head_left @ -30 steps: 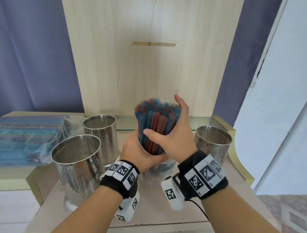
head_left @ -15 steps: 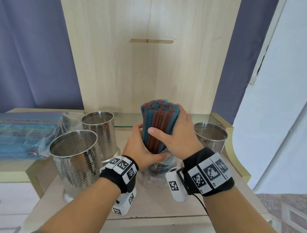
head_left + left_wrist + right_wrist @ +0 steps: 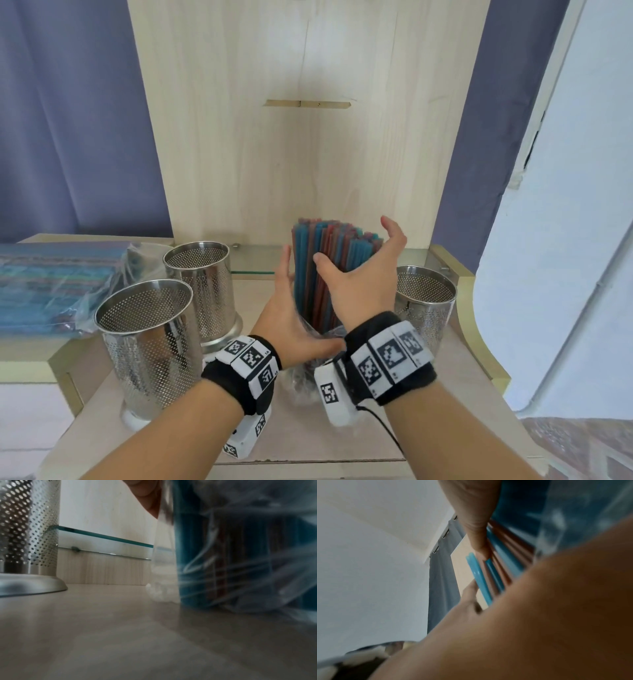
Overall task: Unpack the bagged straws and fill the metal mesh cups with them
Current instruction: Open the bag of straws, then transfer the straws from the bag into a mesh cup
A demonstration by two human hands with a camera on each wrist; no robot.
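Straws [image 3: 329, 267]: upright bundle at centre, base in crumpled bag [image 3: 308, 377].
L hand [image 3: 291, 325]: fingers straight, laid on bundle.
R hand [image 3: 359, 284]: fingers spread wide.
Cups [image 3: 150, 342]: 9, 10, 3 o'clock, seen empty.
Progress: filling not begun.

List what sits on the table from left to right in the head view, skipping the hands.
Bagged straws → near mesh cup → far mesh cup → upright straw bundle → right mesh cup.
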